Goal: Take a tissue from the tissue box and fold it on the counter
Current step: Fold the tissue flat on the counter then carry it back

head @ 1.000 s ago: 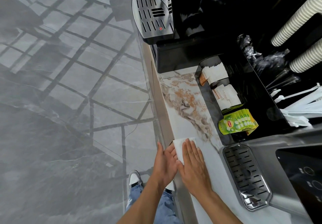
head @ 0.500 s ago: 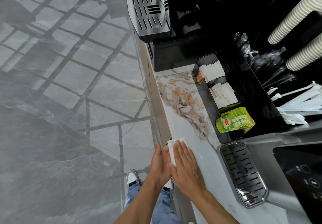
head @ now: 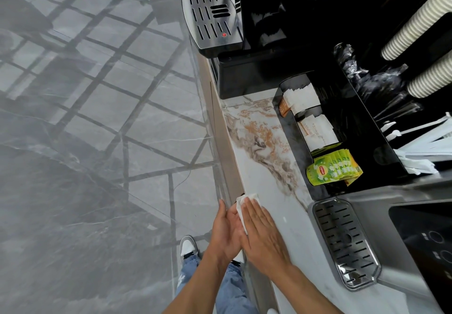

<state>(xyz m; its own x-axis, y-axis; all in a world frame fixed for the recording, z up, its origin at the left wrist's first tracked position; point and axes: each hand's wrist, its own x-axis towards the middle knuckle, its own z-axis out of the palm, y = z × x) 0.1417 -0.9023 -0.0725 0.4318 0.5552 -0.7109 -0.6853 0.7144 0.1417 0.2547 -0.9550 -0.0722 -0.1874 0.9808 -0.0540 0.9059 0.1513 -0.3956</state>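
A white tissue (head: 242, 203) lies folded at the near edge of the marble counter (head: 259, 157). My right hand (head: 263, 231) rests flat on top of it, fingers together, covering most of it. My left hand (head: 226, 230) is at the counter's edge, its fingers against the tissue's left side, partly under my right hand. Only the tissue's far corner and a strip between my hands show. No tissue box is in view.
A black organiser (head: 342, 127) with sachets and green tea bags (head: 332, 168) stands to the right. A metal drip tray (head: 344, 242) of a machine sits close right of my hands. A coffee machine (head: 215, 17) stands at the far end. Grey floor lies left.
The visible part of the tissue has grown narrower as my hands closed over it. My left hand has slid further against my right.
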